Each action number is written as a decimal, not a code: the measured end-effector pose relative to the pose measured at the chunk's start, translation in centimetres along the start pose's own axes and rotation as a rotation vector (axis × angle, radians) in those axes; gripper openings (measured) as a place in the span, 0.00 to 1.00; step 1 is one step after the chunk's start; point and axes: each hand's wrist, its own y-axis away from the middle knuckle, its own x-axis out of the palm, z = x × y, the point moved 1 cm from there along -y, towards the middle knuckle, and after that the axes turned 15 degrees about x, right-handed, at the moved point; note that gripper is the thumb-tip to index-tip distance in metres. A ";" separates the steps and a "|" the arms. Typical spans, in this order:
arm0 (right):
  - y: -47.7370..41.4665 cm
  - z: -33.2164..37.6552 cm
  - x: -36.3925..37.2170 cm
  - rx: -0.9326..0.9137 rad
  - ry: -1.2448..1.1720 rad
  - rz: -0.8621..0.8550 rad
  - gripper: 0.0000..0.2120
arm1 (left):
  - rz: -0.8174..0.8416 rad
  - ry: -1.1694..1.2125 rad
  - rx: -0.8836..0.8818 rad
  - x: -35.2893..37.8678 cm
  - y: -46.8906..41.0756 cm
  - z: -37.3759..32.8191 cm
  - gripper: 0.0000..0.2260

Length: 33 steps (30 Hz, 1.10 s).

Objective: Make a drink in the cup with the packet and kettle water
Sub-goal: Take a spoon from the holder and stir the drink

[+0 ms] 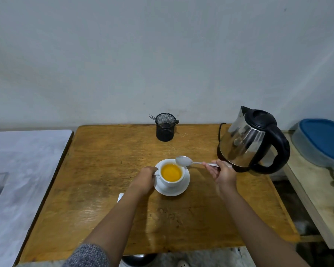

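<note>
Near the middle of the wooden tabletop (104, 189), you are keeping a white cup (172, 175) on its white saucer (172, 191); the cup is holding an orange drink (171, 172). Your left hand (144, 180) is curling against the cup's left side at the handle, fingers closed around it as far as the view is showing. Your right hand (223, 173) is pinching the handle of a metal spoon (184, 161), and the spoon's bowl is hovering just above the cup's far right rim, clear of the liquid.

Just beside your right hand, to its right and behind, a steel electric kettle (249, 143) with a black lid and handle is standing on the tabletop, close enough to be crowding that side. A black mesh holder (165, 128) with utensils poking out is sitting at the far edge by the wall, well apart from the cup. A white corner of paper (121, 197), possibly the packet, is peeking out from under your left forearm; I cannot tell more. Off to the right, a wooden shelf is carrying a grey container with a blue lid (324, 139). A pale grey surface (17, 170) is lying to the left of the tabletop.
</note>
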 end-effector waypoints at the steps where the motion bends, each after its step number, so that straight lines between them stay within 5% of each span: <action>1: -0.1 -0.2 -0.3 0.056 -0.087 -0.026 0.09 | -0.002 0.000 0.003 0.1 0.0 0.0 0.10; 9: -0.6 -3.0 -3.1 0.222 -0.383 -0.142 0.08 | -0.069 0.017 0.022 0.5 0.0 0.4 0.11; 17: -2.6 -6.3 -4.0 0.286 -0.136 -0.196 0.08 | -0.099 0.016 0.045 0.6 0.0 0.5 0.12; 26: -3.8 -8.1 -4.7 0.016 0.845 -0.306 0.12 | -0.089 0.022 0.069 0.6 0.3 0.7 0.12; 33: -3.6 -8.2 -4.1 -0.169 1.193 -0.305 0.14 | -0.085 0.014 0.060 0.6 0.3 0.5 0.11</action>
